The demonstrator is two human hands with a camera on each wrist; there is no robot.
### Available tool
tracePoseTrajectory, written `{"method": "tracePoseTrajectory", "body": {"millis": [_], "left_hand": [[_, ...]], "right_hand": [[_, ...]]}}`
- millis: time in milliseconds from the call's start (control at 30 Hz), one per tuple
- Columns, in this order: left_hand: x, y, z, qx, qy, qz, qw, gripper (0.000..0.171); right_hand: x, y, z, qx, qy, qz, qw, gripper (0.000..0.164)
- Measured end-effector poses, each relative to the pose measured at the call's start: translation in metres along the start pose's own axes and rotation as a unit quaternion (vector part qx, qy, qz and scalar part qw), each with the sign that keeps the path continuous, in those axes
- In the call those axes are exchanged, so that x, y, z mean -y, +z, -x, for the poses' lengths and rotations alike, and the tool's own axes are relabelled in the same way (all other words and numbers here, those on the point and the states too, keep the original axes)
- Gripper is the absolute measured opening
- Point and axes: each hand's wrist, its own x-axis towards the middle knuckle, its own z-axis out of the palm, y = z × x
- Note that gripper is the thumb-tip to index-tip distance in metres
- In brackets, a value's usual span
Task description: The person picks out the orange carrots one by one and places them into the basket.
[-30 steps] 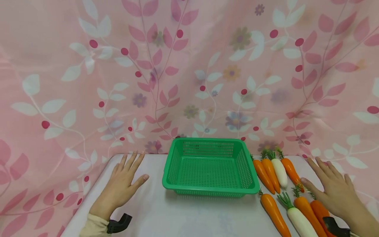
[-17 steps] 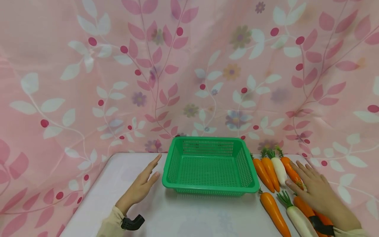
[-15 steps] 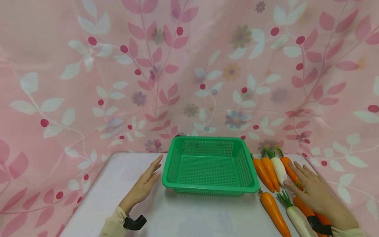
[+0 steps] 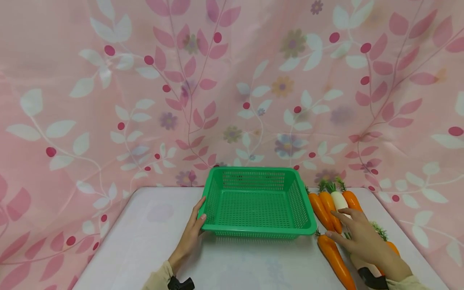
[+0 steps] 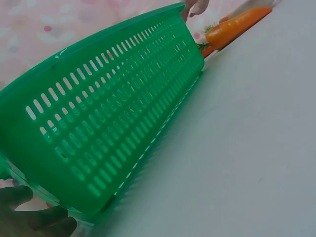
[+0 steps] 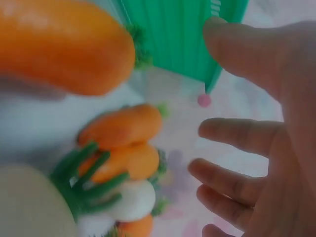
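A green plastic basket [image 4: 259, 230] stands on the white table, nothing in it. At its left end is my left hand [image 4: 189, 235], thumb and fingertips against the left rim, fingers fairly straight. In the left wrist view, fingers [image 5: 37, 217] lie beside the basket's corner. My right hand [image 4: 366, 241] hovers palm down over vegetables right of the basket, fingers spread and bent slightly, holding nothing. Beneath and beside it lie a front carrot [image 4: 335, 259] and a white radish [image 6: 29, 207], whose body it partly hides in the head view.
Behind the right hand, a row holds carrots [image 4: 319, 209] and another white radish [image 4: 339, 199], close to the basket's right side. A carrot [image 4: 393, 247] shows at the hand's right. The pink floral curtain [image 4: 232, 100] hangs behind the table [image 4: 152, 225].
My left hand has moved right from the table's left side to the basket's rim. My right hand has come left and inward over the vegetables. Basket and vegetables keep their places.
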Motion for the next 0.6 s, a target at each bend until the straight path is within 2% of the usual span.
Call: {"method": "tracePoseTrajectory", "body": {"millis": [233, 467, 600], "left_hand": [[0.001, 0.003, 0.003, -0.013, 0.008, -0.013, 0.9998, 0.057], [0.005, 0.005, 0.003, -0.02, 0.011, -0.028, 0.9994, 0.055], [0.006, 0.007, 0.002, -0.024, 0.018, -0.036, 0.9989, 0.055]], "right_hand": [[0.013, 0.006, -0.003, 0.05, 0.026, -0.004, 0.998, 0.058], [0.012, 0.013, -0.005, 0.085, 0.049, 0.035, 0.995, 0.054], [0.009, 0.017, -0.004, 0.087, 0.041, 0.054, 0.994, 0.046]]}}
